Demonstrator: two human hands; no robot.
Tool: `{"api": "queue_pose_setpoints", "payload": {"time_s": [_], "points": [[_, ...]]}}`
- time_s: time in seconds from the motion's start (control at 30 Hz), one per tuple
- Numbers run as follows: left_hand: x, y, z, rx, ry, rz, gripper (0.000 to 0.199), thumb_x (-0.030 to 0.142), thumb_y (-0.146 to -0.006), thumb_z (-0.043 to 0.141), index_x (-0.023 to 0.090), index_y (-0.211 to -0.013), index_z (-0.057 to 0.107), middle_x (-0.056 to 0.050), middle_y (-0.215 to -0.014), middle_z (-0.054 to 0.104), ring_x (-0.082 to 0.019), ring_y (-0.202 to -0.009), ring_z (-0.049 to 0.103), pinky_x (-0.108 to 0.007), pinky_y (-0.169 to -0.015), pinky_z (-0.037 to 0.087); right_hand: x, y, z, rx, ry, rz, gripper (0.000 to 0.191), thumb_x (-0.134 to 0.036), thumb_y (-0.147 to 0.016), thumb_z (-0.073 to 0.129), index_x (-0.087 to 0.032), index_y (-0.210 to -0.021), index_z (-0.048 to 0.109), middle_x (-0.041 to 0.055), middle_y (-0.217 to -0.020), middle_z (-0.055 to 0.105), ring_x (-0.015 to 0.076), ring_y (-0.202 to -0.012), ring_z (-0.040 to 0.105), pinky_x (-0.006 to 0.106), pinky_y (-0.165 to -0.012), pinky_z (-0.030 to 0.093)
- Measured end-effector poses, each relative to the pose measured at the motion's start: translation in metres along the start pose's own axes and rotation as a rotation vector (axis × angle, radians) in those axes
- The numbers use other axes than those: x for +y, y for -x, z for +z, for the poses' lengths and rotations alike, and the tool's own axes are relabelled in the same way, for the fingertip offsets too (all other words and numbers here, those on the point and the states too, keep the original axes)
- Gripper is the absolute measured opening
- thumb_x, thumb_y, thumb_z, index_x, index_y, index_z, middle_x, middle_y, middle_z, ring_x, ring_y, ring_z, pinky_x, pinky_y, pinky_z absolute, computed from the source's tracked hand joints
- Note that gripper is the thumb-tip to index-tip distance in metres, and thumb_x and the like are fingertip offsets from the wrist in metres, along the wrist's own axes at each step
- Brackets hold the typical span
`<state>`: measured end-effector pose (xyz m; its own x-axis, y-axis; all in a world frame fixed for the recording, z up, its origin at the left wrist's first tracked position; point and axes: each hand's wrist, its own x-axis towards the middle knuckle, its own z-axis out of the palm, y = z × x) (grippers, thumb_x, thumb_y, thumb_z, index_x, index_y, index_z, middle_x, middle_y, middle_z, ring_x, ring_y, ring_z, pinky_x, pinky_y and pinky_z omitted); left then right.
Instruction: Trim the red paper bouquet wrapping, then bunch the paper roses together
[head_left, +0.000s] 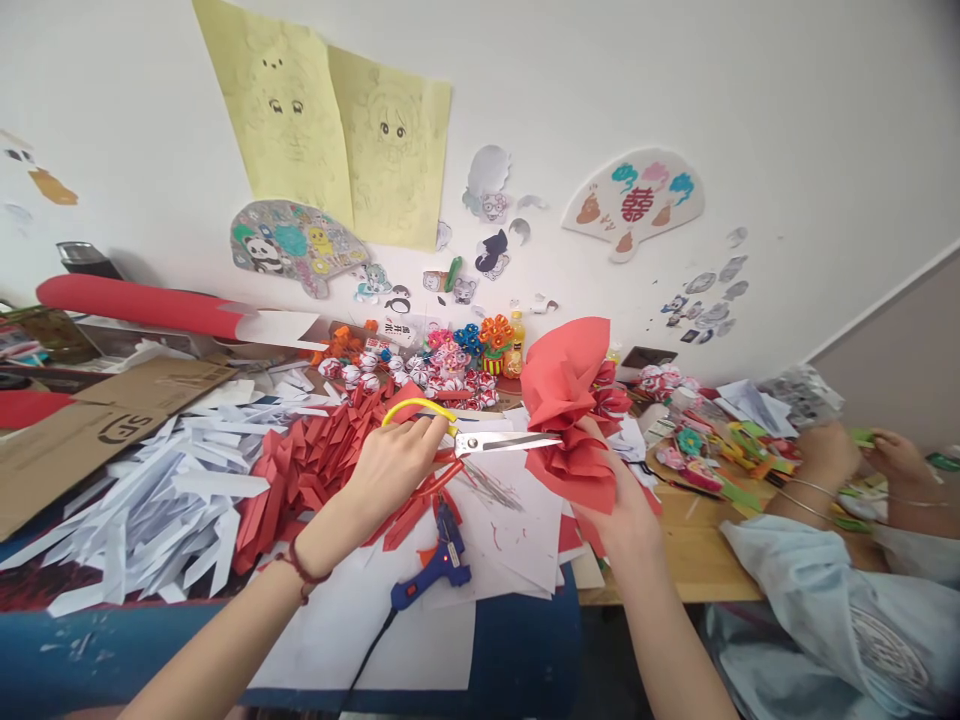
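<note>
My left hand (401, 455) is closed round the handles of a pair of scissors (506, 441), one handle yellow and the other red. The blades point right, almost together, and their tips touch the folds of red crepe-like paper (568, 375). That ruffled red paper is gripped from the right by my right hand (611, 490), whose fingers are partly hidden behind it. Below the scissors, a blue glue gun (439, 562) lies on white sheets (367, 630). Thin wires (491, 485) lie just under the blades.
Heaps of folded white paper strips (172, 500) and red strips (307, 455) cover the left. Paper flowers (450, 355) and a small bottle (515, 345) stand at the back. A co-worker's hands (862, 455) handle green pieces at right. A cardboard piece (112, 420) lies far left.
</note>
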<state>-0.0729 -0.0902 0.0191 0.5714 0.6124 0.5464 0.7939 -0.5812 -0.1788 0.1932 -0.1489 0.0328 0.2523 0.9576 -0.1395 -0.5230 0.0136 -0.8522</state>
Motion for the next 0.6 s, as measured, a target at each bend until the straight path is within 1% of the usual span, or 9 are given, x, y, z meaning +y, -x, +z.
{"api": "queue_pose_setpoints", "payload": {"time_s": [0.13, 0.27, 0.47, 0.6], "points": [[0.0004, 0.0002, -0.0020, -0.038, -0.007, -0.022, 0.006, 0.019, -0.089, 0.051, 0.020, -0.085, 0.046, 0.000, -0.067, 0.063, -0.016, -0.057, 0.058, -0.027, -0.048, 0.027, -0.0019, 0.0021, 0.0006, -0.001, 0.021, 0.013, 0.028, -0.032, -0.076, 0.065, -0.030, -0.104, 0.068, -0.0030, -0.114, 0.068, 0.0209, -0.125, 0.052, 0.046, -0.107, 0.042], [0.0003, -0.0003, -0.0040, -0.076, -0.021, -0.016, 0.007, 0.019, -0.088, 0.052, 0.020, -0.085, 0.046, 0.000, -0.067, 0.063, -0.016, -0.057, 0.058, -0.026, -0.047, 0.027, -0.0037, 0.0066, -0.0027, -0.003, 0.043, -0.013, 0.030, -0.034, -0.074, 0.067, -0.030, -0.103, 0.068, -0.0025, -0.113, 0.068, 0.0213, -0.127, 0.050, 0.045, -0.109, 0.040], [0.0001, -0.0009, -0.0021, -0.054, 0.002, -0.016, 0.005, 0.016, -0.088, 0.050, 0.019, -0.085, 0.047, 0.000, -0.065, 0.063, -0.016, -0.055, 0.057, -0.026, -0.047, 0.027, -0.0027, 0.0083, -0.0014, 0.003, 0.004, -0.022, 0.029, -0.032, -0.074, 0.066, -0.030, -0.103, 0.069, -0.0008, -0.115, 0.068, 0.0204, -0.123, 0.053, 0.043, -0.108, 0.042], [0.0015, 0.0005, 0.0018, -0.050, 0.100, -0.001, 0.004, 0.014, -0.089, 0.047, 0.018, -0.090, 0.049, -0.001, -0.070, 0.065, -0.015, -0.059, 0.059, -0.025, -0.049, 0.027, 0.0012, 0.0048, -0.0034, -0.001, -0.017, -0.033, 0.031, -0.030, -0.075, 0.065, -0.031, -0.107, 0.067, -0.0026, -0.119, 0.066, 0.0199, -0.123, 0.053, 0.043, -0.106, 0.043]]}}
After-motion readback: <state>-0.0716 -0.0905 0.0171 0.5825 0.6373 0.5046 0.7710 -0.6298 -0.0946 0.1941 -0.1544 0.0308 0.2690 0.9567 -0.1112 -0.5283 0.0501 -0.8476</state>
